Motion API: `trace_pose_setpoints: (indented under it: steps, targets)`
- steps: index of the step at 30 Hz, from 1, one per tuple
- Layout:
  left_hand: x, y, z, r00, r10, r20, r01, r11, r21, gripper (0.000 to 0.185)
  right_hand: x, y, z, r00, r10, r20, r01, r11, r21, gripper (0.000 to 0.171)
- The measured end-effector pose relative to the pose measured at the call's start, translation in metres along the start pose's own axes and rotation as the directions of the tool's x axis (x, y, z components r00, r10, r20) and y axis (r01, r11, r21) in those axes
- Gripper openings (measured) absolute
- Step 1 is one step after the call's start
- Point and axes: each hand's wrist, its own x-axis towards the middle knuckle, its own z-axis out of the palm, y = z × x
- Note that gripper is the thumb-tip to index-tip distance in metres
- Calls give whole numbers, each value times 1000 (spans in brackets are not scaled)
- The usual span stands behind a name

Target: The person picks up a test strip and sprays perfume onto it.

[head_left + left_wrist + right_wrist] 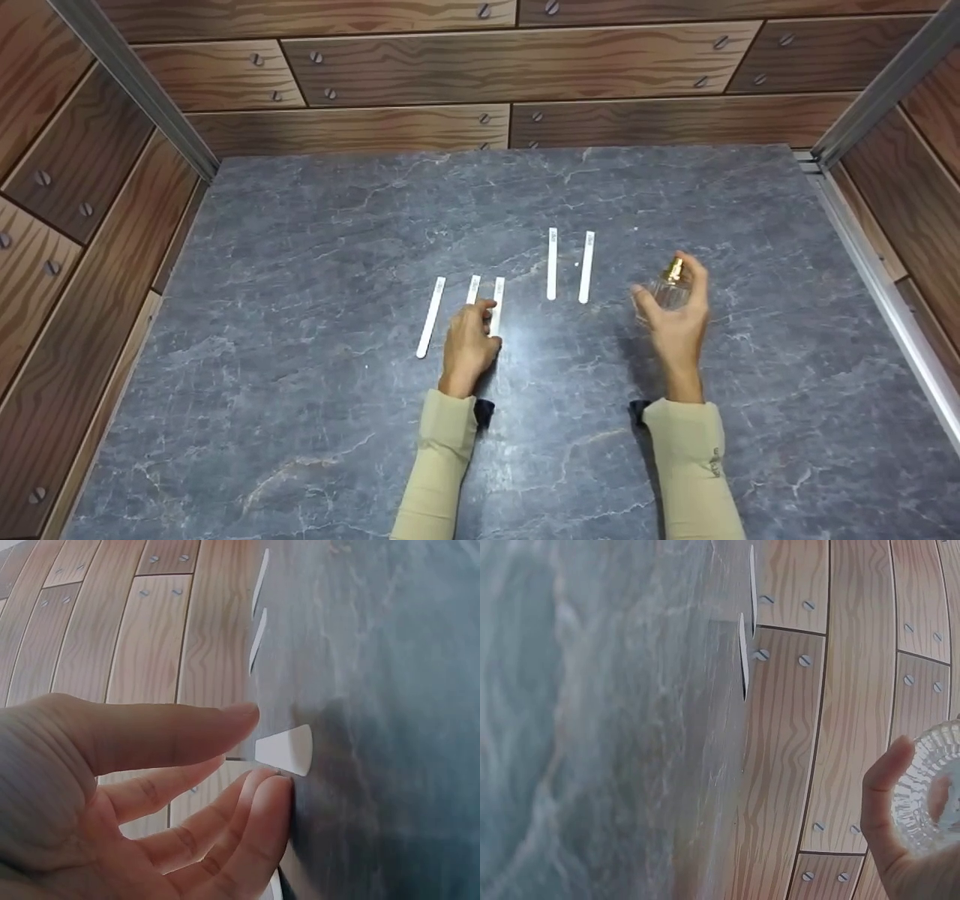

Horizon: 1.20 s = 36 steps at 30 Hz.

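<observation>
Nearer the far edge of the worktop, two flat white strips are lying, seemingly done; three are likely remaining by the loosely parted, apparently empty left hand. Rightward, the right hand is gripping a gold-capped clear-glass bottle.

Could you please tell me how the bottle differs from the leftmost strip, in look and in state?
The bottle is clear and rounded, with a gold top; the leftmost strip is white, flat and long. The right hand grips the bottle, while the leftmost strip lies on the table, touched by neither hand.
</observation>
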Motion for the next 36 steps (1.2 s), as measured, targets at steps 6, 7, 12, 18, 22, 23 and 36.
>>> trace_pose_setpoints:
  steps: [6,7,12,18,22,23,36]
  targets:
    - [0,0,4,996,62,-60,-56,994,95,49,2,-2,0,1000,-8,-3,8,1000,-20,65]
    - [0,0,5,996,68,-60,-62,992,107,49,3,-2,0,1000,-8,-6,8,1000,-22,65]
    - [1,3,6,994,92,-52,-85,988,131,46,5,-3,-1,1000,-1,0,1,1000,-10,66]
    - [-3,3,5,993,103,-63,-93,985,145,43,0,-3,-4,1000,4,20,-4,1000,-14,66]
    - [-4,3,4,994,93,-64,-84,987,136,42,-2,-2,-5,1000,9,10,-9,1000,-19,66]
    - [-4,3,4,994,87,-61,-79,988,131,41,-2,-2,-4,1000,6,7,-5,1000,-21,66]
    - [1,-3,4,983,182,3,-180,975,129,20,1,0,0,1000,1,9,-1,1000,10,66]
